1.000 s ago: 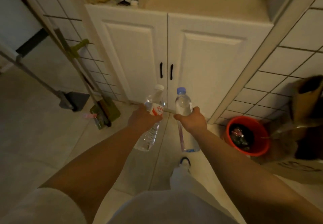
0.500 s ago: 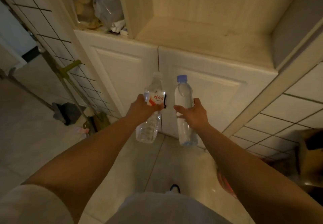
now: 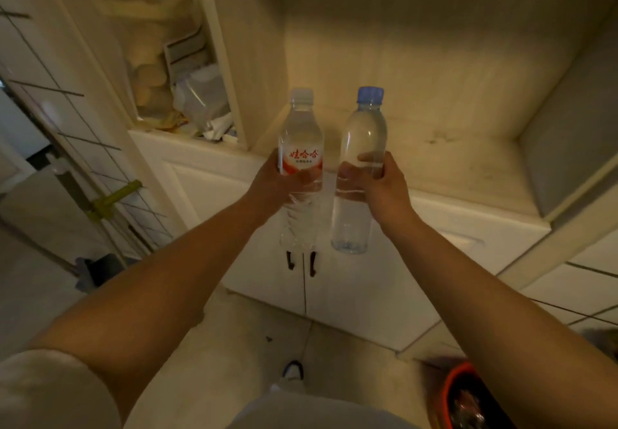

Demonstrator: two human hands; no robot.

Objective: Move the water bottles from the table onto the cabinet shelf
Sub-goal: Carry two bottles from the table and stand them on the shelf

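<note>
Bottles (image 3: 301, 147) higher now, clear, capped.

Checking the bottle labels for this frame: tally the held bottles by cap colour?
White cap: 1, the clear plastic water bottle with the red and white label, in the left hand.
Blue cap: 1, the clear unlabelled plastic water bottle, in the right hand.
Total: 2, neither on the cabinet shelf yet.

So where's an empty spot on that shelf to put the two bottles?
The wide shelf is bare, bordered by the divider panel on the left and the grey side wall on the right. The narrow compartment left of the divider is crowded with bags and clutter.
</note>
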